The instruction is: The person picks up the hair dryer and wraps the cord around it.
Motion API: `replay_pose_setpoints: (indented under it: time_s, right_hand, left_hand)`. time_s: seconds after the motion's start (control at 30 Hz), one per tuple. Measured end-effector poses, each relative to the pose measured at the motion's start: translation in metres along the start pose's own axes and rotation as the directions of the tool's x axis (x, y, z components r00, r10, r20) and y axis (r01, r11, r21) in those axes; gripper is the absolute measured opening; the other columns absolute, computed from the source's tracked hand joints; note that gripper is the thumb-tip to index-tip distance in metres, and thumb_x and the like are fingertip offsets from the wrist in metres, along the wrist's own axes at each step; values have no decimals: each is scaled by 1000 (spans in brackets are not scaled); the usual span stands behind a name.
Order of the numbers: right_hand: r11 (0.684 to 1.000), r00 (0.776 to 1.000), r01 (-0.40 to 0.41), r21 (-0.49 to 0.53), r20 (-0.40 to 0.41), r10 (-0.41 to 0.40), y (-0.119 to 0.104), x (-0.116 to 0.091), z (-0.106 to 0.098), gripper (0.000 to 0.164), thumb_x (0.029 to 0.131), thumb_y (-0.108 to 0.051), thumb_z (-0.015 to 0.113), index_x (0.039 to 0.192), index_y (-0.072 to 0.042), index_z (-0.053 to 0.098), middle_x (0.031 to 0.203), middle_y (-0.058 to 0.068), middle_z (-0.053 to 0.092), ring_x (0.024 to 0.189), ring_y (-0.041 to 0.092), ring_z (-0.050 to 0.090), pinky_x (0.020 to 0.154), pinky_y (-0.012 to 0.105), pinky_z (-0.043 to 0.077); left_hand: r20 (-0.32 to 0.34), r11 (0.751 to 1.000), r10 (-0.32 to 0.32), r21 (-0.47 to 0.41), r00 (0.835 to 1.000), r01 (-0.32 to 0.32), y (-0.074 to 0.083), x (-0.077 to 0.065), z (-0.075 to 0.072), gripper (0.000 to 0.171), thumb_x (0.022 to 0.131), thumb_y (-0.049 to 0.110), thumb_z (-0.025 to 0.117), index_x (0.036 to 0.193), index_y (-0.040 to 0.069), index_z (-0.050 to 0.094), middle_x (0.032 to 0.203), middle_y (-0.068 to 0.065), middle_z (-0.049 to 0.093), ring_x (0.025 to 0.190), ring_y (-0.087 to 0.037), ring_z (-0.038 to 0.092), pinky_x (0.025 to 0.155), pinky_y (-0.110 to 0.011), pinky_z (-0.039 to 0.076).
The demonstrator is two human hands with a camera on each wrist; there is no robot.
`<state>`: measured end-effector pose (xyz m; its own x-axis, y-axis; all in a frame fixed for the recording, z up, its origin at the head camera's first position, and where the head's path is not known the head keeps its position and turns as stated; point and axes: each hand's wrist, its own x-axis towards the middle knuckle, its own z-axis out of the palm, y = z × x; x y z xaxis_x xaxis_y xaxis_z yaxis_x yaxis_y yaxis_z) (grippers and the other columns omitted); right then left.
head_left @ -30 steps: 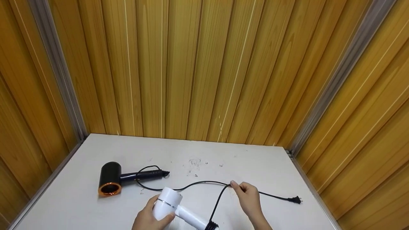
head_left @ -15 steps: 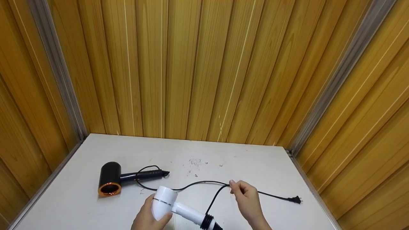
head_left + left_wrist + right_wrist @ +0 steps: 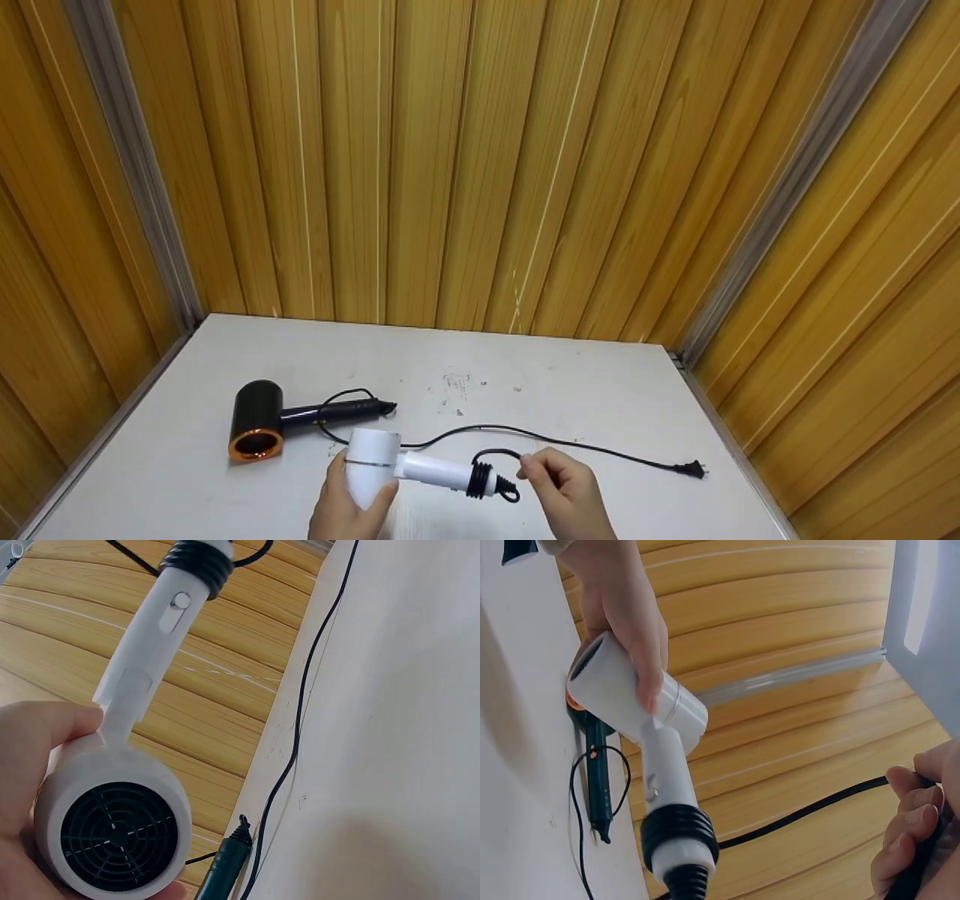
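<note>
A white hair dryer (image 3: pixel 435 470) is held up above the table, its head gripped in my left hand (image 3: pixel 346 499). In the left wrist view its round black rear grille (image 3: pixel 118 836) faces the camera. Several turns of black cord (image 3: pixel 480 480) wrap round the lower end of the handle. The free length of that cord (image 3: pixel 802 819) runs to my right hand (image 3: pixel 568 491), which pinches it between thumb and finger, with more cord under the curled fingers in the right wrist view. The right hand is just to the right of the handle's end.
Behind, on the white table (image 3: pixel 600 390), lies a dark hair dryer (image 3: pixel 259 409) with an orange ring at its nozzle. Its cord (image 3: pixel 480 427) stretches rightward to a two-pin plug (image 3: pixel 691 469). Wood-patterned panels (image 3: pixel 420 165) stand at the back and both sides.
The white hair dryer has swung so its handle lies closer to level and more of it shows. My right hand has come down and left, drawing the cord near the handle.
</note>
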<state>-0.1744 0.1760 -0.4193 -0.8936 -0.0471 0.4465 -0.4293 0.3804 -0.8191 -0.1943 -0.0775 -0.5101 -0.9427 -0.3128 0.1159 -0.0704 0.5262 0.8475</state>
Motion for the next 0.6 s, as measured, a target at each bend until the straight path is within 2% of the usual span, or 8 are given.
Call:
replay_pose_setpoints:
  time_s: [0.13, 0.27, 0.37, 0.5, 0.6]
  right_hand:
    - [996, 996, 86, 30, 26, -87, -1, -8, 2, 18, 87, -3, 55, 73, -12, 62, 58, -1, 53, 48, -5, 32, 41, 14, 31]
    - [991, 989, 120, 55, 79, -125, -7, -15, 3, 17, 88, -2, 53, 77, -11, 63, 53, 4, 47, 49, -6, 31, 41, 13, 30]
    - [995, 988, 70, 64, 131, -78, -11, -20, 3, 17, 90, -5, 51, 79, -9, 63, 49, 7, 39, 47, -6, 29, 39, 12, 28]
    - [998, 985, -33, 49, 173, 24, -16, -25, 3, 17, 91, -9, 50, 82, -5, 64, 50, 1, 37, 46, -6, 29, 39, 13, 30]
    - [997, 977, -57, 45, 210, 46, -15, -28, 4, 18, 91, -9, 49, 85, -4, 65, 51, 0, 36, 47, -6, 30, 41, 14, 32]
  left_hand:
    - [-74, 1000, -9, -11, 997, 8, 2, -1, 1, 86, 68, 43, 74, 131, 4, 32, 97, -18, 57, 73, -24, 56, 55, -34, 40]
    - [-137, 999, -31, -23, 990, 28, 6, -2, 3, 86, 67, 44, 74, 131, 3, 33, 98, -21, 57, 74, -27, 57, 55, -36, 42]
    - [-150, 998, -61, -36, 987, 56, 8, -1, 3, 88, 69, 47, 72, 132, 2, 31, 101, -24, 56, 77, -30, 58, 58, -39, 43]
    - [-148, 994, -104, -44, 984, 99, 12, 0, 2, 90, 70, 50, 69, 134, 2, 27, 104, -25, 55, 81, -32, 57, 61, -41, 44]
    - [-163, 993, -115, -54, 980, 108, 14, 1, 2, 90, 71, 50, 69, 134, 2, 27, 105, -25, 54, 82, -32, 57, 62, -42, 44]
